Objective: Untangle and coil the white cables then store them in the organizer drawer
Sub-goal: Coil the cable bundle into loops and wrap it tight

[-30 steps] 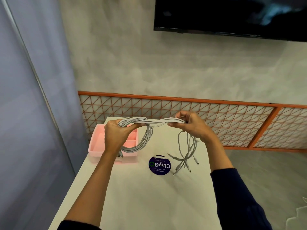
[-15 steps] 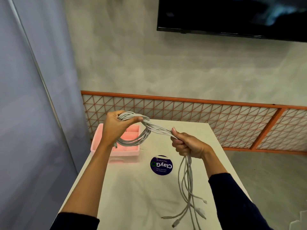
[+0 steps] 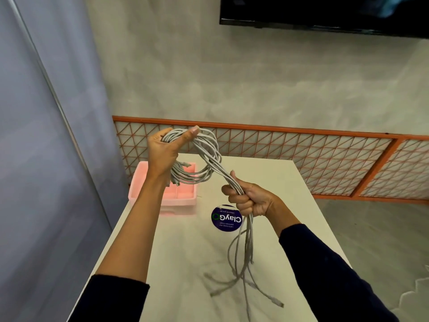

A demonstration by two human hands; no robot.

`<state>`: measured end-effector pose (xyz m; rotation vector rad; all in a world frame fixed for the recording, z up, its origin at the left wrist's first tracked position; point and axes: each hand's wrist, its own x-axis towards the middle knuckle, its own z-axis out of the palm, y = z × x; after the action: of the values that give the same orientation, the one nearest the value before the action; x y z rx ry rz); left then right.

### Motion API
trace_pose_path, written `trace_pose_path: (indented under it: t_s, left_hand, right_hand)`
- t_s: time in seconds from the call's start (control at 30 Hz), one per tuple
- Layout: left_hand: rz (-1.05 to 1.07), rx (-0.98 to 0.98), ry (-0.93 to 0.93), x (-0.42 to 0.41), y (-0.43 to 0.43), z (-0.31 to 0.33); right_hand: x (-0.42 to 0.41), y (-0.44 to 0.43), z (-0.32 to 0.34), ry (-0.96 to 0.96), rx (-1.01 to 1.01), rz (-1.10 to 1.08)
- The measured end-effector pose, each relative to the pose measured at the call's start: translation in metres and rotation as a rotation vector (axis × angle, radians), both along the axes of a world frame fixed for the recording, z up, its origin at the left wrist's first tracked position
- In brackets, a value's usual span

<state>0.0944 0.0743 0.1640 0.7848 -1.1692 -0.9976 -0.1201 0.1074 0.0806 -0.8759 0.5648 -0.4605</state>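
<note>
A bundle of white cables (image 3: pixel 210 159) runs between both hands above the white table (image 3: pixel 181 252). My left hand (image 3: pixel 166 151) is raised and grips the looped part, which hangs in a coil below it. My right hand (image 3: pixel 247 198) is lower and to the right, fisted around the same bundle. Below that fist the loose ends (image 3: pixel 243 270) dangle down to the tabletop, plugs spread out. The pink organizer drawer (image 3: pixel 183 196) sits at the table's far left, partly hidden behind my left forearm.
A round dark blue sticker (image 3: pixel 222 220) lies on the table under my right hand. An orange mesh fence (image 3: pixel 301 159) runs behind the table. A grey curtain (image 3: pixel 46 135) hangs on the left and a dark screen (image 3: pixel 325 12) is on the wall.
My left hand has lifted the coil higher. My right hand has dropped lower and toward me along the bundle, and the loose ends now trail onto the table.
</note>
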Motion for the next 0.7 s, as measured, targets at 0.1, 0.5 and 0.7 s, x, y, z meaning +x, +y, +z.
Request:
trace_pose_path:
  t_s: [0.1,0.5,0.7]
  left_hand:
    - [0.008,0.041,0.060,-0.004,0.000,-0.003]
    - [0.157,0.035,0.015,-0.007,-0.003,-0.004]
    - [0.249,0.043,0.078,-0.006,-0.009,0.008]
  right_hand:
    - [0.000,0.002,-0.016,-0.260,0.005,0.067]
    - [0.007,0.013,-0.023,0.410,-0.476,-0.573]
    - [0.016,0.014,-0.031,0.507,-0.558,-0.739]
